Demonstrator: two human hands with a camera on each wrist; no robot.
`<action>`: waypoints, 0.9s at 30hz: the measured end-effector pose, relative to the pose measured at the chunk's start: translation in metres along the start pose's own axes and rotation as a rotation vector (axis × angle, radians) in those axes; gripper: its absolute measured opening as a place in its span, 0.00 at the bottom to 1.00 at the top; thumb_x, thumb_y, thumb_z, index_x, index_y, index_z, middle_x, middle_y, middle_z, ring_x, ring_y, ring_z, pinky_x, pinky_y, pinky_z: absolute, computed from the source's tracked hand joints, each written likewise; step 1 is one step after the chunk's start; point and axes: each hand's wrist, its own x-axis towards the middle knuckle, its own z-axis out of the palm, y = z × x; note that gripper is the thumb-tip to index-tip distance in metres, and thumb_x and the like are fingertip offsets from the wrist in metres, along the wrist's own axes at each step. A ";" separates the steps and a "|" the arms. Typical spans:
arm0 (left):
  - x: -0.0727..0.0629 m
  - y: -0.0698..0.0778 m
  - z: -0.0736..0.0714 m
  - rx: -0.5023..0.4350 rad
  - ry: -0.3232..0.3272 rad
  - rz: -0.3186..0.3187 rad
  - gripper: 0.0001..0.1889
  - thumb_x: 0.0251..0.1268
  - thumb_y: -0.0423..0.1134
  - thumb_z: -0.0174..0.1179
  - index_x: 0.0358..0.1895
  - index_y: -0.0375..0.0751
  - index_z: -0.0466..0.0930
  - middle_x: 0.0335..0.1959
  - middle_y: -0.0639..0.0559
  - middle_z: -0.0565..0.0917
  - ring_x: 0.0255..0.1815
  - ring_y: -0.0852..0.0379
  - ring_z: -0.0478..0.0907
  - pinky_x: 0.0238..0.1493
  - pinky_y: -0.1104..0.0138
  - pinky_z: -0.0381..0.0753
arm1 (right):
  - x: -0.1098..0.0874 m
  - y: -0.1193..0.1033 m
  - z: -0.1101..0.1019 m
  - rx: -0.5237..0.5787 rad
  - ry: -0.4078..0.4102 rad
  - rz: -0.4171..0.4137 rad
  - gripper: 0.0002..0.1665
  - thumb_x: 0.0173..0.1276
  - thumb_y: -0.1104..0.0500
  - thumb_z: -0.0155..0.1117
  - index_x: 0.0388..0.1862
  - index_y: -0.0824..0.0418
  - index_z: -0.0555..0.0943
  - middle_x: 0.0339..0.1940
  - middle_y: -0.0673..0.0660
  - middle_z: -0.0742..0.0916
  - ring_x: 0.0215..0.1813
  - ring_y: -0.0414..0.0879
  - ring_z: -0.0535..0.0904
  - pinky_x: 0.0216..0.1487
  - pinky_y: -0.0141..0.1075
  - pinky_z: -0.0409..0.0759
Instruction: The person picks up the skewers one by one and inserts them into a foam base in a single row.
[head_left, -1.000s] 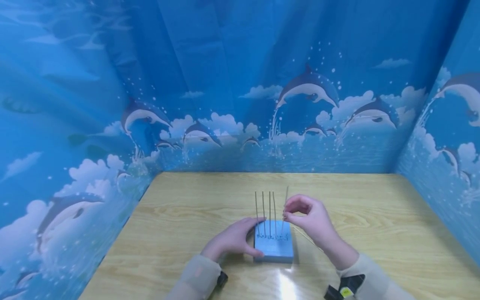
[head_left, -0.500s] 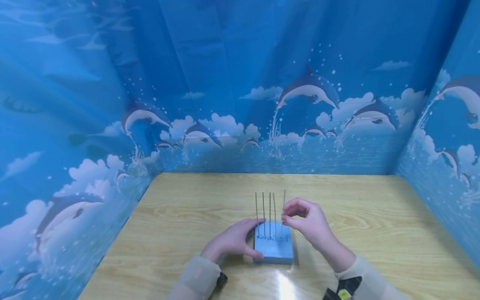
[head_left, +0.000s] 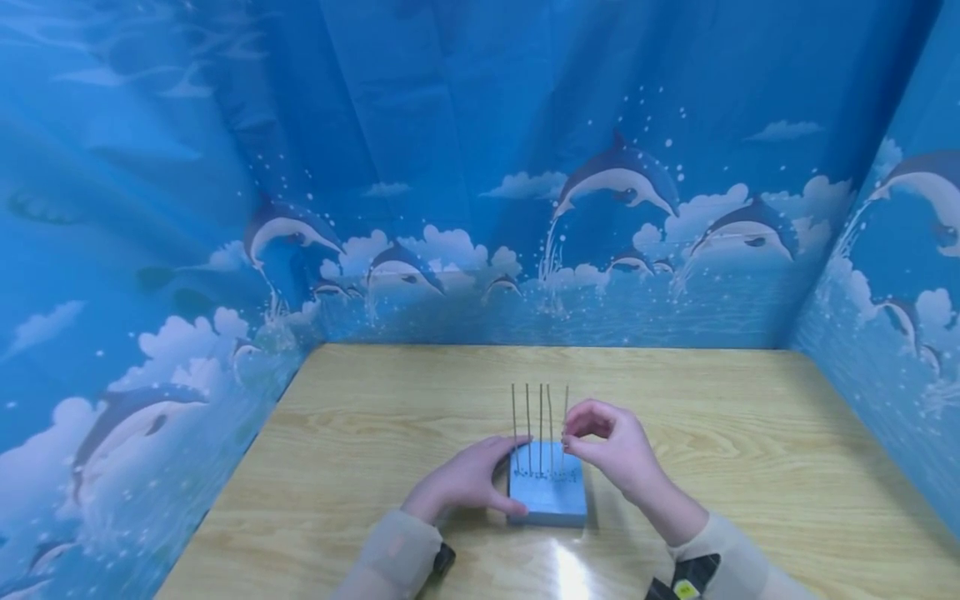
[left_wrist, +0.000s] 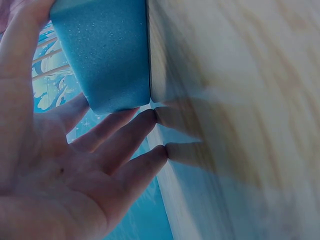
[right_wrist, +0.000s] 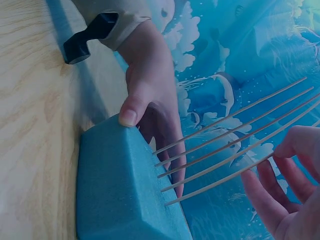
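A blue foam block [head_left: 553,502] lies on the table with several thin wooden sticks [head_left: 528,421] standing upright in its top in a row. My left hand [head_left: 467,478] grips the block's left side, thumb at the near corner and fingers round the far side. In the left wrist view its fingers [left_wrist: 131,172] reach under the block's end, close to the tabletop. My right hand [head_left: 621,448] pinches the rightmost stick [head_left: 566,408] between thumb and fingertips, partway up. In the right wrist view that stick [right_wrist: 215,186] bends slightly, its lower end at the foam's surface.
The wood-grain table [head_left: 375,408] reaches back to a blue dolphin-print curtain [head_left: 450,300], which also rises at left and right. Small holes [head_left: 567,477] dot the block's top by the sticks. A black wrist device [head_left: 693,575] sits on the right sleeve.
My right hand has moved slightly left and down with its stick, which now stands nearly upright, closer to the other sticks. My left hand and the block stay put.
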 end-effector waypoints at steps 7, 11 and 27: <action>0.000 0.000 0.000 0.002 0.004 0.008 0.57 0.39 0.65 0.75 0.77 0.60 0.56 0.75 0.54 0.68 0.74 0.51 0.65 0.74 0.49 0.65 | -0.001 0.001 0.002 -0.029 0.010 0.008 0.13 0.55 0.69 0.71 0.40 0.62 0.82 0.38 0.58 0.88 0.44 0.45 0.85 0.46 0.32 0.87; -0.002 0.001 -0.001 0.001 0.003 0.006 0.57 0.39 0.65 0.75 0.77 0.60 0.56 0.74 0.54 0.68 0.74 0.50 0.66 0.74 0.49 0.65 | -0.001 0.001 0.002 -0.035 0.013 0.004 0.13 0.55 0.69 0.71 0.40 0.62 0.82 0.37 0.56 0.88 0.44 0.45 0.84 0.46 0.31 0.87; -0.002 0.001 -0.001 0.012 0.005 0.026 0.57 0.40 0.65 0.75 0.77 0.59 0.56 0.74 0.53 0.68 0.73 0.50 0.66 0.74 0.50 0.66 | 0.000 0.002 0.003 -0.040 0.001 -0.020 0.13 0.56 0.69 0.72 0.40 0.62 0.82 0.36 0.56 0.88 0.43 0.45 0.84 0.47 0.32 0.86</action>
